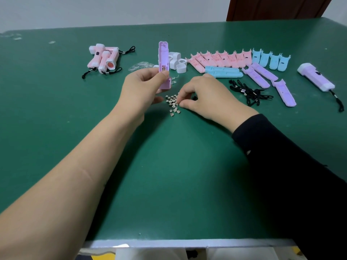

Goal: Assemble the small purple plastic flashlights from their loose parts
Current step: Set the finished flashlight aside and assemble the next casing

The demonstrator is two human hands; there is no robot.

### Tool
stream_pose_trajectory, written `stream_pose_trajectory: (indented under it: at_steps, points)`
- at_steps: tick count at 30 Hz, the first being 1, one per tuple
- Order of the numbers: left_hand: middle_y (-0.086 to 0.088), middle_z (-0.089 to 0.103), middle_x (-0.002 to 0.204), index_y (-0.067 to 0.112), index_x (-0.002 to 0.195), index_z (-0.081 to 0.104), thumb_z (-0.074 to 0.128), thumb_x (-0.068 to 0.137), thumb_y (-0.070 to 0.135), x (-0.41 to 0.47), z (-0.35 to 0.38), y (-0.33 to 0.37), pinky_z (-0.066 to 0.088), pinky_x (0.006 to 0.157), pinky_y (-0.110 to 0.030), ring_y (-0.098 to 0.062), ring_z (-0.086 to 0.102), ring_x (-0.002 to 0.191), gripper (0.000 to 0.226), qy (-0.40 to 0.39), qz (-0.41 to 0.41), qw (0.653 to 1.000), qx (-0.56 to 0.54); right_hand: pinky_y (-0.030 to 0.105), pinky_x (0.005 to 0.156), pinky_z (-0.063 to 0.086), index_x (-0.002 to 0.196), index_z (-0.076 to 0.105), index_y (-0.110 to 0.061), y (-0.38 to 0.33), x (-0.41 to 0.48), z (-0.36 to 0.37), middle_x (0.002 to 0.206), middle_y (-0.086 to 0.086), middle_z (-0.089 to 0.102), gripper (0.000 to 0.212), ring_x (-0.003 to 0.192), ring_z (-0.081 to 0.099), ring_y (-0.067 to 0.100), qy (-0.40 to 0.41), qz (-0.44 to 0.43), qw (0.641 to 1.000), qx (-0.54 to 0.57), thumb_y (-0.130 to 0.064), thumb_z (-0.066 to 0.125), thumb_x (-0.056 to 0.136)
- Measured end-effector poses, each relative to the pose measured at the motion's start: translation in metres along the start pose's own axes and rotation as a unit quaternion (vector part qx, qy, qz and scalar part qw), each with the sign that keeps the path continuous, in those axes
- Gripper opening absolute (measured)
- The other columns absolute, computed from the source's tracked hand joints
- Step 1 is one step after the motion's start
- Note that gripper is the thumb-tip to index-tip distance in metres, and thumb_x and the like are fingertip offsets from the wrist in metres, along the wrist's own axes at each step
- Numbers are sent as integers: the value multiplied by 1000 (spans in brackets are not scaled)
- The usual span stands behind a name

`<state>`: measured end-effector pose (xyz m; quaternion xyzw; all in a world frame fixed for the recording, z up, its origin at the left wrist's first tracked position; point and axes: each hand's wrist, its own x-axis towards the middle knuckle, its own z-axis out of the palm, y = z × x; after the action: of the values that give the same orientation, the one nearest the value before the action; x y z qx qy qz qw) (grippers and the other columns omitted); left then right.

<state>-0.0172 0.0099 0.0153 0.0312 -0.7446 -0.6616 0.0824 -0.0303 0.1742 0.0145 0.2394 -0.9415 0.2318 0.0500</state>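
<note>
My left hand (142, 89) holds a purple flashlight half-shell (163, 59) upright, its open inner side facing me with a small metal contact inside. My right hand (204, 96) rests on the green table (169, 166), fingertips pinching at the right edge of a heap of small silver button batteries (173, 104). Whether a battery is between the fingers cannot be told. More purple half-shells (262, 76) lie to the right. One finished purple flashlight (316, 76) with a black strap lies at the far right.
Finished pink flashlights (103, 58) lie at the back left. Behind the hands are clear lenses (139, 65), white head caps (177, 61), rows of pink shells (219, 59) and blue shells (270, 60), and black straps (249, 92). The table's near edge (187, 243) is close.
</note>
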Motion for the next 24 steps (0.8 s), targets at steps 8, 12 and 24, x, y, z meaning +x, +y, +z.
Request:
stream_pose_trajectory:
  at_steps: [8, 12, 24]
  points:
    - [8, 70, 79, 26, 88, 72, 65, 92, 27, 1, 1, -2, 51, 59, -19, -2, 62, 67, 8, 1, -1, 1000, 3, 40, 90, 43, 94, 71, -24, -3, 1, 7, 96, -3, 55, 15, 99, 39, 16, 12, -3, 1000, -15, -36, 65, 89]
    - [8, 70, 78, 27, 87, 71, 65, 92, 27, 0, 2, -3, 51, 59, -19, -4, 64, 70, 8, -5, -2, 1000, 1, 40, 90, 42, 100, 66, -18, -6, 3, 12, 106, 0, 53, 20, 108, 42, 22, 6, 1, 999, -53, -34, 55, 96]
    - [7, 69, 81, 23, 93, 71, 64, 93, 29, -1, 3, -3, 51, 61, -20, -3, 62, 70, 8, -13, -5, 1000, 15, 20, 54, 38, 80, 51, -16, -15, 7, -6, 72, -4, 55, 24, 55, 44, 6, 74, 190, 882, 424, -9, 40, 99]
